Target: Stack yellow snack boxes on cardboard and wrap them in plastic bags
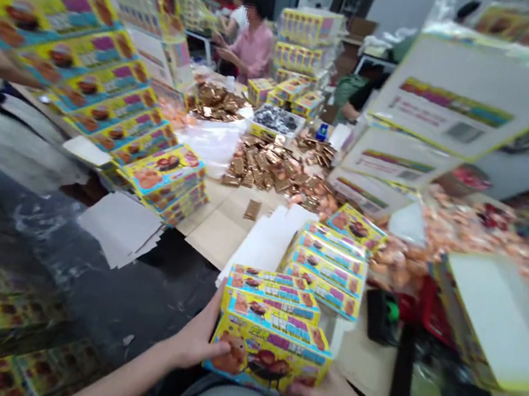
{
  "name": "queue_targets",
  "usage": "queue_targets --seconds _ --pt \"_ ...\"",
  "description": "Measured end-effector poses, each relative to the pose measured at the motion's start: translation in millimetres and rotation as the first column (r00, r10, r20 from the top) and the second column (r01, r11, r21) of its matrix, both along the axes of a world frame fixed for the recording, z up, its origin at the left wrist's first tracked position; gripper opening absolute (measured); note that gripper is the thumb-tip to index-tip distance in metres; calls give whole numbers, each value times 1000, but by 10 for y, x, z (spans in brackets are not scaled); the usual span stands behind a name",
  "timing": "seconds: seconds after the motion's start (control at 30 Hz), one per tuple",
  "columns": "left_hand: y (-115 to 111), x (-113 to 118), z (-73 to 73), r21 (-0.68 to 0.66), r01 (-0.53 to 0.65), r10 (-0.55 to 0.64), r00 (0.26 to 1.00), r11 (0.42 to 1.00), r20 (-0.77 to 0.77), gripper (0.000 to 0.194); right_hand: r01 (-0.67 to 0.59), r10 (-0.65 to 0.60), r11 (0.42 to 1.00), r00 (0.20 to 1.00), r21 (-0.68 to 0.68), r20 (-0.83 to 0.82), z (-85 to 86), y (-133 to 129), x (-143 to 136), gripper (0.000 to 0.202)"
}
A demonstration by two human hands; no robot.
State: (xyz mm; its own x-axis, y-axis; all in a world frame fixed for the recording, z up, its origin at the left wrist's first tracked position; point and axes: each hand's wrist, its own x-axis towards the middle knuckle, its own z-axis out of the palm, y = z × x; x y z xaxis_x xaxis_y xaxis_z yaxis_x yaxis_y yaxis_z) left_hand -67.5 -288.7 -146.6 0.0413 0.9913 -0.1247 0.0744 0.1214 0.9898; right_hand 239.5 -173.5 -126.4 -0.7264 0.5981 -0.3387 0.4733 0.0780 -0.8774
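Between my hands, at the table's near edge, I hold a row of yellow and blue printed boxes [269,351]. My left hand [201,336] grips their left end, the thumb lying on the front face. At the lower right, my right hand [323,394] closes on the other end with its thumb on the front. Just behind stands another group of matching boxes [329,263], with one box [358,227] lying beyond it. White sheets [279,234] lie to their left. The undersides of the held boxes are hidden.
Gold-wrapped packets [270,165] are heaped mid-table beside a box of dark packets [277,122]. Tall box stacks stand left [101,83] and right [410,114]. Orange packets [489,249] spread along the right. A black object with a green part [383,316] lies nearby. People [252,47] sit at the back.
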Motion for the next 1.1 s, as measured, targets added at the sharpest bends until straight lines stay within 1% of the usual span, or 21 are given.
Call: queue_targets --seconds 0.07,0.13,0.2,0.23,0.3,0.33,0.37,0.4,0.43,0.5,0.57,0.63,0.67,0.7,0.77,0.83,0.87,0.9,0.97,1.03,1.1 --pt "254 212 -20 77 165 -160 985 983 -71 114 92 -92 996 996 16 -1 -166 -111 380 46" --pt "533 364 -27 143 274 -261 960 951 -103 112 150 -150 987 989 52 -2 -306 -118 643 47" --pt "773 494 -48 173 315 -300 948 933 -109 110 185 -188 973 982 140 12 -450 -60 809 53" --pt "864 558 -70 163 317 -300 946 934 -121 109 197 -204 962 979 191 16 -518 -22 864 59" --pt "972 685 -139 112 296 -276 946 949 -168 102 238 -255 920 967 311 15 -607 35 931 76" --pt "989 743 -186 85 281 -261 947 956 -189 97 256 -287 886 958 387 23 -616 45 945 86" --pt "983 793 -239 68 267 -249 947 961 -204 92 263 -319 838 947 479 38 -595 39 948 95" --pt "959 830 -293 66 250 -232 950 966 -207 87 249 -345 774 937 582 58 -550 18 937 101" --pt "922 851 -344 73 234 -216 956 969 -200 85 205 -357 703 930 681 89 -486 -14 913 104" --pt "838 831 -417 39 223 -217 967 974 -131 90 40 -325 576 927 816 184 -353 -90 826 102" --pt "785 747 -419 -109 235 -235 972 966 17 104 -116 -279 483 919 868 278 -291 -149 712 96" --pt "804 667 -342 -256 230 -188 966 939 178 113 -180 -282 398 909 900 306 -346 -170 623 89" --pt "844 658 -281 -305 191 -128 968 933 215 110 -179 -294 349 911 920 289 -410 -171 602 86" --pt "902 681 -215 -338 128 -55 974 932 219 103 -169 -301 296 917 940 260 -486 -170 599 82" --pt "1049 824 -87 -357 -10 71 985 934 160 88 -147 -278 189 940 971 197 -638 -172 640 78" --pt "1187 1040 3 -329 -144 158 987 933 17 83 -110 -253 116 958 987 136 -745 -184 707 80" --pt "1235 1145 29 -305 -203 190 979 931 -72 80 -76 -260 102 960 992 100 -778 -192 737 83" --pt "1265 1234 44 -278 -257 218 962 925 -163 74 -37 -278 108 958 994 66 -799 -198 762 86" --pt "1275 1349 53 -250 -351 270 913 903 -307 59 31 -306 155 952 987 18 -824 -202 797 89" --pt "1247 1390 52 -231 -406 309 879 884 -363 50 60 -286 209 958 976 3 -846 -198 834 88" --pt "1212 1396 51 -198 -435 340 860 878 -380 46 61 -235 255 972 965 0 -867 -202 907 85"
